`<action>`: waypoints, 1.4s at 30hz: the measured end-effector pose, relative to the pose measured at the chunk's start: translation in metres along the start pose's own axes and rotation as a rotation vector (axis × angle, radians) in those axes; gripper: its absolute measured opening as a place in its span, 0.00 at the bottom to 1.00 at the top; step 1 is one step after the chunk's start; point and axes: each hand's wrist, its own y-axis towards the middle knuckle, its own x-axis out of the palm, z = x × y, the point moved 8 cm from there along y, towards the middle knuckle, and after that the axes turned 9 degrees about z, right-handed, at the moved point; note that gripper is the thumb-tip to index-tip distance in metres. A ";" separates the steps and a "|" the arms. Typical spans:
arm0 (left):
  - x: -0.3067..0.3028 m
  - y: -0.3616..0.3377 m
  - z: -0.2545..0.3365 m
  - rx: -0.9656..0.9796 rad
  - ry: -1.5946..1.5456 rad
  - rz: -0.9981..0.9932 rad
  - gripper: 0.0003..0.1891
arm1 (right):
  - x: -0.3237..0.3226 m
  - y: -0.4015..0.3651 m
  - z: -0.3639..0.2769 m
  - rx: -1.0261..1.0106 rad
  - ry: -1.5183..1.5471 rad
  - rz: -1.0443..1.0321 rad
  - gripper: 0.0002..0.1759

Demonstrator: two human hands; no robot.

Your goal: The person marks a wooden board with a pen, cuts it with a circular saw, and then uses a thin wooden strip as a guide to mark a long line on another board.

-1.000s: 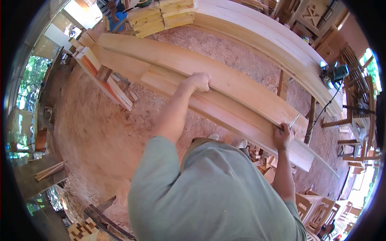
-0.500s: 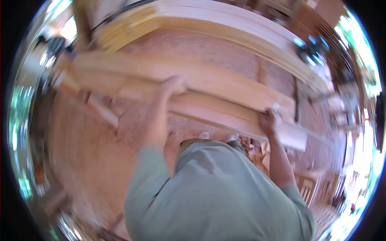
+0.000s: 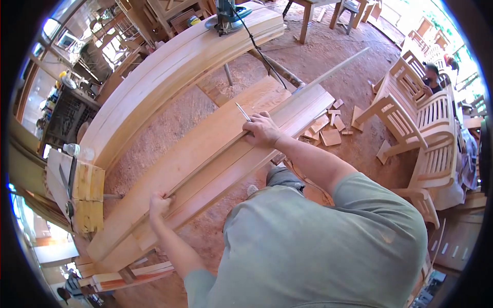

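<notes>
A long, thin wooden strip lies lengthwise over pale planks. My left hand is closed around the strip's edge towards the lower left. Further up, my right hand rests on the strip with a slim, light pencil between its fingers, point facing up and away. Beyond the strip lies a wide board with a smooth face. Nearer my body is another plank, alongside the strip.
A stack of long curved boards stands across from me, with a blue power tool on top and its black cable hanging down. Wood offcuts litter the dirt floor. Slatted wooden benches stand at right, a person near them.
My view has swung round, and the boards now slant up to the right. The blur has cleared, so the pencil in my right hand shows. Both hands are still at the boards.
</notes>
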 end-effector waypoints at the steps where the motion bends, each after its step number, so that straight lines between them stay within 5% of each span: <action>1: 0.000 -0.001 0.000 -0.032 -0.037 -0.006 0.07 | 0.001 0.001 0.000 0.016 0.010 -0.022 0.15; 32: -0.007 -0.011 0.023 0.072 0.027 -0.051 0.11 | 0.011 -0.005 0.006 -0.046 0.073 0.061 0.14; 42: -0.010 -0.017 0.023 -0.048 -0.057 -0.040 0.08 | 0.016 -0.004 -0.001 -0.114 0.080 0.068 0.12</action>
